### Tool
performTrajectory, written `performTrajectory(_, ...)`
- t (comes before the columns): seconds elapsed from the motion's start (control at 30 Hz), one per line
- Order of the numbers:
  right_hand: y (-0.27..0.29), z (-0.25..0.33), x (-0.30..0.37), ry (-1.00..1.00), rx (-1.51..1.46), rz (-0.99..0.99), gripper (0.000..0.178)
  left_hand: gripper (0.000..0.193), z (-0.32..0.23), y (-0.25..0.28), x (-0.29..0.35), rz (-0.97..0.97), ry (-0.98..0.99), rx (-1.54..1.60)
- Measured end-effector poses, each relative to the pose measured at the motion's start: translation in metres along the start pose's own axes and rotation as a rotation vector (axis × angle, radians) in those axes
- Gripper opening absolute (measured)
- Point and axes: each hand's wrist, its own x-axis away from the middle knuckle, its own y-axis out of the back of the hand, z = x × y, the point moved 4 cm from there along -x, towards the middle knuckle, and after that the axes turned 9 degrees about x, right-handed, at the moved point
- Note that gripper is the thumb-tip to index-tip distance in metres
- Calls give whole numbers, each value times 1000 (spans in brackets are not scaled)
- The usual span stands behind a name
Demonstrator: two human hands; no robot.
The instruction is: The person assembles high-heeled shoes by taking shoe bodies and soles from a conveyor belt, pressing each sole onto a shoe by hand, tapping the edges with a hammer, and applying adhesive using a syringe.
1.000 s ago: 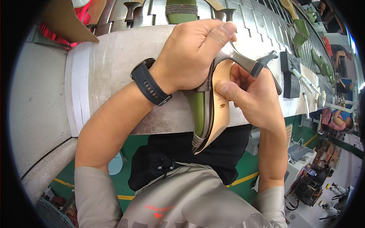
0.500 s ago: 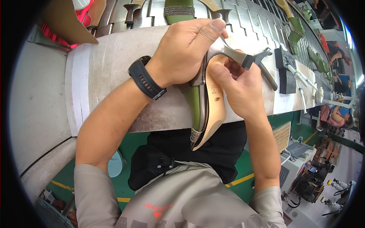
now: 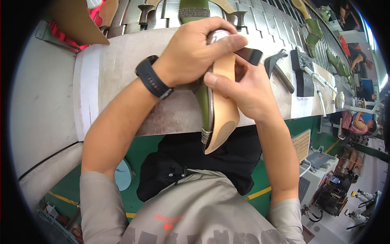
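A green high-heeled shoe [image 3: 202,103] hangs toe-down at the near edge of the bench, with a glittering band round its toe. Against its underside lies a tan outsole [image 3: 222,118], and a dark gap shows between the two near the toe. My left hand [image 3: 195,53] is closed round the heel end, its thumb laid across the top of the outsole. From the other side my right hand [image 3: 254,91] grips the outsole, thumb pressed near its edge beside the shoe; its other fingers are partly hidden behind. The black-tipped heel [image 3: 254,57] sticks out above my right hand.
A hammer [image 3: 281,71] lies right of my hands, beside a black block [image 3: 302,75] and white syringe-like tubes [image 3: 319,79]. More green shoes [image 3: 313,36] stand on the metal slatted conveyor [image 3: 268,24] behind. A brown board [image 3: 79,22] juts in at the far left.
The shoe has rolled so the outsole faces up more. My right thumb has slid left to the outsole's edge, and my left thumb has come down over the heel end.
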Motion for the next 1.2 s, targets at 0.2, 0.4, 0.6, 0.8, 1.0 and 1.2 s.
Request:
performTrajectory(0.2, 11, 6, 12, 271, 390, -105, 58, 45, -12, 35, 47, -369, -108, -114)
performTrajectory(0.4, 38, -7, 32, 633, 936, -256, 74, 73, -40, -7, 125, -203, -146, -422)
performTrajectory(0.6, 41, -21, 30, 688, 800, -223, 72, 77, -33, -16, 122, -80, -140, -463)
performTrajectory(0.8, 41, -30, 34, 720, 846, -169, 76, 67, -31, -29, 129, 95, -135, -586)
performTrajectory(1.0, 22, -21, 55, 719, 808, -135, 42, 70, -28, -23, 129, 33, 150, -326)
performTrajectory(1.2, 19, -23, 57, 696, 828, -130, 27, 93, -25, -25, 119, -62, 406, -180)
